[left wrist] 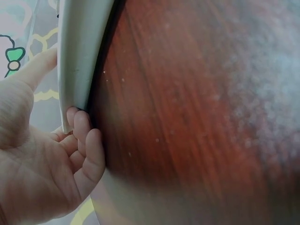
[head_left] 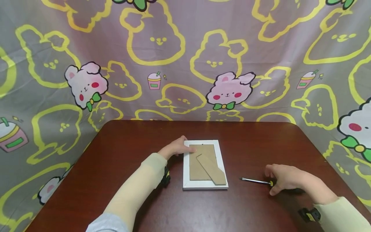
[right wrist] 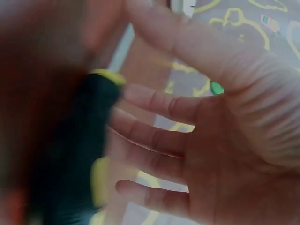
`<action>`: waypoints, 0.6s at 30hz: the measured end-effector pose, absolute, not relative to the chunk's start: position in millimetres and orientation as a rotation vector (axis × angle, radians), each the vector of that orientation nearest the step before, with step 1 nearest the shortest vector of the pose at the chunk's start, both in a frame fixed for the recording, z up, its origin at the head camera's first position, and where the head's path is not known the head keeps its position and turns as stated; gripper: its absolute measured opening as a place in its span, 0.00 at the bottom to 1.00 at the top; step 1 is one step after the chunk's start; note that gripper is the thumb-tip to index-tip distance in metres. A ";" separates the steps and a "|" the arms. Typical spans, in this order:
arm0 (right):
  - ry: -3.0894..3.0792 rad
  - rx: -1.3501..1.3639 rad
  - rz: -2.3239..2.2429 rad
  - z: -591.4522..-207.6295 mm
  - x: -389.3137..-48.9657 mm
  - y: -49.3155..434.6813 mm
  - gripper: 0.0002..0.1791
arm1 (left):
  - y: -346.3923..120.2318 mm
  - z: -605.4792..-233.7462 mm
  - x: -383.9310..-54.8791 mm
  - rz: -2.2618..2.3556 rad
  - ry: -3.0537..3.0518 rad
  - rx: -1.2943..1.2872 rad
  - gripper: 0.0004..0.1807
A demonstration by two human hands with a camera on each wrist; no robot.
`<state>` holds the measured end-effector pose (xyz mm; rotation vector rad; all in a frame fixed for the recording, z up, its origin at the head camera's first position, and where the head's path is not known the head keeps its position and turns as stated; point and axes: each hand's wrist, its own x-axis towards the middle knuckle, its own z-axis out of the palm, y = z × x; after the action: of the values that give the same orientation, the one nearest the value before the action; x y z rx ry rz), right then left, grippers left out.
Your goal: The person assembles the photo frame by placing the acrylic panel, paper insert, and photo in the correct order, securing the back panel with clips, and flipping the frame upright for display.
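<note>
A white picture frame (head_left: 205, 187) lies back side up on the table, its brown backing board (head_left: 200, 169) and slanted stand leg (head_left: 213, 170) showing. My left hand (head_left: 178, 146) holds its upper left edge, thumb over the back and fingers curled at the side. In the left wrist view, the fingertips of the left hand (left wrist: 47, 159) meet the white frame edge (left wrist: 77, 61). On the right lies a screwdriver (head_left: 255, 181), shaft pointing left. Over its black and yellow handle (right wrist: 79, 140) hovers my right hand (head_left: 290, 178), fingers spread and loosely bent beside it.
The dark red-brown table (head_left: 139, 138) has rounded far corners. Behind it and at both sides hangs a curtain (head_left: 179, 32) printed with cartoon bears and rabbits. A dark wrist camera (head_left: 309, 214) is strapped near the right sleeve.
</note>
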<state>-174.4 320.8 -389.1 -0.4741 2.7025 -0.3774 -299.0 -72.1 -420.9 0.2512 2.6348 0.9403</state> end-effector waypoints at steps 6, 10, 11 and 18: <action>2.740 -0.514 -0.471 -407.1 -162.5 339.0 0.25 | -73.7 -419.6 -297.9 0.933 2.632 0.248 0.42; 2.793 -0.562 -0.508 -413.4 -162.6 346.0 0.19 | -73.9 -419.5 -299.3 0.912 2.635 0.234 0.42; 2.800 -0.565 -0.513 -414.1 -163.1 347.0 0.18 | -73.8 -420.0 -299.7 0.915 2.631 0.231 0.42; 2.757 -0.607 -0.558 -413.8 -167.1 352.2 0.13 | -72.7 -422.7 -300.2 0.954 2.630 0.232 0.42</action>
<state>-167.1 352.2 -413.8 -0.6072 2.7571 -0.5576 -300.2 -72.7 -422.7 0.2319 2.6297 0.9540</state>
